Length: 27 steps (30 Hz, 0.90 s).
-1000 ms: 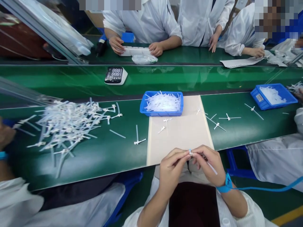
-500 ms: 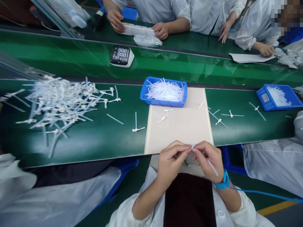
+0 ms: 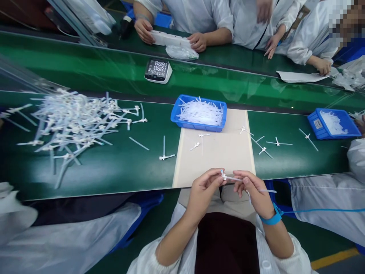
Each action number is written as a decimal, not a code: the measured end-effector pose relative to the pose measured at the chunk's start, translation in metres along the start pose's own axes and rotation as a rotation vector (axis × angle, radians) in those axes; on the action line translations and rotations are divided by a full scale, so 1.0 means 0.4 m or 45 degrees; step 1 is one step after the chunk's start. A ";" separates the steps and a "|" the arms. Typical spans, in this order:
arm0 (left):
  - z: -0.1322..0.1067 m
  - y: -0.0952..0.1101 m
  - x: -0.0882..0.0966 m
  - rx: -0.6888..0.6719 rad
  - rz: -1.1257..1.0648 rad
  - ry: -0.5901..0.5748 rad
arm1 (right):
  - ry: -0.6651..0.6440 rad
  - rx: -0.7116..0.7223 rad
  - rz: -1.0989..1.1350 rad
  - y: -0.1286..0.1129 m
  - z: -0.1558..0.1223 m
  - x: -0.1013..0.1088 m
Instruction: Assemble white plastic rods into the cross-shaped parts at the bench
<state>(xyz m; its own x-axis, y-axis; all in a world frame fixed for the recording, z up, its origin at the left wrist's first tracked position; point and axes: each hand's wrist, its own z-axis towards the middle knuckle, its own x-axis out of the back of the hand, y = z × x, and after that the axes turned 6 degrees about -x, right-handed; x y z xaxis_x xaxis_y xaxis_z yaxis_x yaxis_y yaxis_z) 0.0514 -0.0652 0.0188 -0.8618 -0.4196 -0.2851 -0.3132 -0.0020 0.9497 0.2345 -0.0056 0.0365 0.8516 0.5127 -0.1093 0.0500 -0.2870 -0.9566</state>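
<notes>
The person's left hand (image 3: 203,194) holds a small white plastic cross piece (image 3: 224,176) in a narrow pinch between thumb and forefinger, just above the near edge of a beige board (image 3: 213,160). The thin stem of this piece goes to three o'clock, toward the right hand (image 3: 253,193). The right hand's fingers (image 3: 238,178) are also in a narrow grip, very close to the stem, but I cannot tell if they hold it. A second thin white strip (image 3: 265,191) sticks out at the right hand, to three o'clock. A blue wrist strap (image 3: 270,219) is around the right wrist, and its blue cord (image 3: 319,210) goes away to three o'clock.

On the beige board lie some loose white pieces (image 3: 199,139). At twelve o'clock from the hands, a blue plastic tray (image 3: 196,127) full of white pieces stands at the board's far end. A big heap of the same pieces (image 3: 76,121) lies at ten o'clock on the green workbench (image 3: 99,179), and a second blue tray (image 3: 353,131) stands at two o'clock. Across the bench, a co-worker's two hands (image 3: 144,31) hold a white plastic strip (image 3: 170,39).
</notes>
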 end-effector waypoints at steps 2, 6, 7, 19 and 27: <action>-0.002 0.002 -0.002 -0.024 0.026 0.014 | -0.029 -0.013 0.025 0.011 0.002 -0.004; 0.003 -0.003 -0.009 -0.066 0.085 0.059 | -0.084 0.025 0.128 0.019 0.007 -0.033; 0.004 -0.007 -0.012 -0.074 0.097 0.065 | -0.071 0.034 0.148 0.020 0.009 -0.041; 0.070 -0.018 0.050 -0.523 0.734 -0.111 | 0.242 -0.035 0.292 0.034 0.077 -0.004; 0.203 -0.053 0.105 -0.813 1.526 -0.354 | 0.275 -0.138 0.568 0.012 0.138 0.019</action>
<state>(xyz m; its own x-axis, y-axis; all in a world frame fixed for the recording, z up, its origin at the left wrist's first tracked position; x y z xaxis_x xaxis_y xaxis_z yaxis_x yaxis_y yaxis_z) -0.0107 -0.0091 -0.0238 -0.5465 -0.2678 0.7935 0.8367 -0.2150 0.5037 0.2124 0.0413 0.0161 0.8904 0.1452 -0.4314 -0.2990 -0.5280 -0.7949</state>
